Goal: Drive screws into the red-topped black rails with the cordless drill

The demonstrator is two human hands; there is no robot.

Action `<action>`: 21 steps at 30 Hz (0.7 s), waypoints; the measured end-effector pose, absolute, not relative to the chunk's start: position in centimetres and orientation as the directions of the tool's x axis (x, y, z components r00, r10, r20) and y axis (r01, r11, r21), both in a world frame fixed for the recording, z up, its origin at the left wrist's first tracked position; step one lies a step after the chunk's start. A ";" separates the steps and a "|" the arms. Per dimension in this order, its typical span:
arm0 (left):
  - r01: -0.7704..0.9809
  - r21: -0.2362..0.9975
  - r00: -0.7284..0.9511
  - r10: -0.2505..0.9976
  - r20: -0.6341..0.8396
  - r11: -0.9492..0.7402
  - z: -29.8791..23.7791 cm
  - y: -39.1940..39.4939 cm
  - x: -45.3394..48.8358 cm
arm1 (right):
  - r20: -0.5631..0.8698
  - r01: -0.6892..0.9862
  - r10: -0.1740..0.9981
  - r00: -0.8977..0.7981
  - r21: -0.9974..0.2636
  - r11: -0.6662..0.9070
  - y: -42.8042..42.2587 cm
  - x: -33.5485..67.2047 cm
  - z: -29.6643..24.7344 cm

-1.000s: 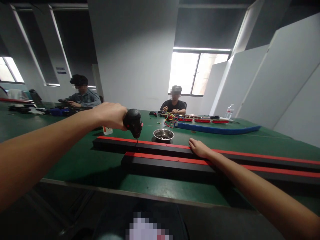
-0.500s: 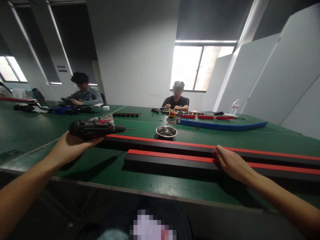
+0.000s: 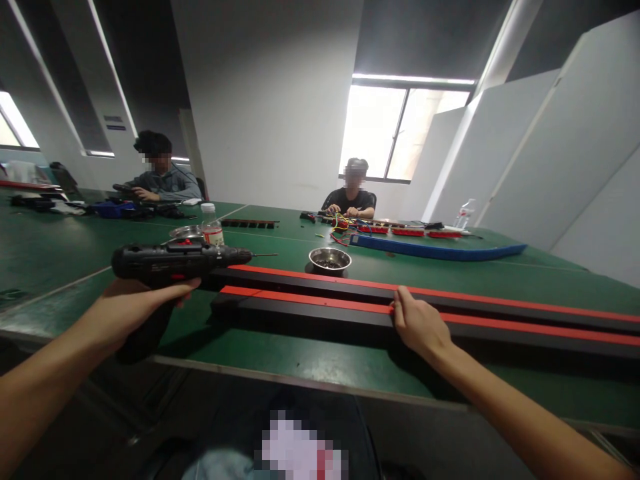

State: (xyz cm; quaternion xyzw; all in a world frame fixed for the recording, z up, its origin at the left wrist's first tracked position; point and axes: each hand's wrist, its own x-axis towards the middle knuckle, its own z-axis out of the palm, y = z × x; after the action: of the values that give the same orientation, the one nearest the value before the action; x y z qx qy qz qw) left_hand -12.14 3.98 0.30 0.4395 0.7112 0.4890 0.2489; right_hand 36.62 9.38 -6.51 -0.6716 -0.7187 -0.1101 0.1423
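Observation:
My left hand (image 3: 137, 300) is wrapped round the handle of a black cordless drill (image 3: 165, 261), whose thin bit points right above the table. Two long black bars with red top strips lie side by side. My right hand (image 3: 420, 320) is closed on the front bar (image 3: 310, 319), its fingers at the red strip. The back bar (image 3: 350, 288) runs just behind it, its left end partly hidden by the drill and hand. Behind the bars stands a steel bowl (image 3: 330, 261) with small dark pieces in it, too small to name.
On the green table (image 3: 270, 360) stand a labelled bottle (image 3: 212, 227) and another metal bowl (image 3: 187, 232) behind the drill. Farther back lie a long blue strip (image 3: 435, 249) and coloured wires (image 3: 341, 225). Two people sit across the table. Another bottle (image 3: 465, 215) stands at far right.
The front bar has slid left along the back bar with my right hand on it. My left hand still holds the drill, now slightly farther left in view.

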 end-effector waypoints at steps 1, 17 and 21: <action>0.310 0.943 -0.468 0.883 0.039 0.123 0.2 4.1 -11.7 | 0.356 0.998 0.933 -0.058 -0.010 0.065 9.5 35.2 -6.4; -0.153 0.965 -0.203 0.949 -0.243 0.214 -1.1 5.4 -7.3 | 0.371 0.970 0.914 -0.163 -0.109 0.217 10.9 32.7 -6.4; -0.138 0.974 -0.163 0.966 -0.202 0.180 -1.7 6.0 -6.5 | 0.386 0.940 0.914 -0.128 -0.245 0.235 11.0 34.8 -6.8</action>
State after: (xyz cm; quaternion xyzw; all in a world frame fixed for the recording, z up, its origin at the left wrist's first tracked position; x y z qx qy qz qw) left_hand -6.54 6.01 -1.73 0.3719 0.5567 0.5211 0.5294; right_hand 34.82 10.95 -6.82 -0.6177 -0.7503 -0.0288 0.2336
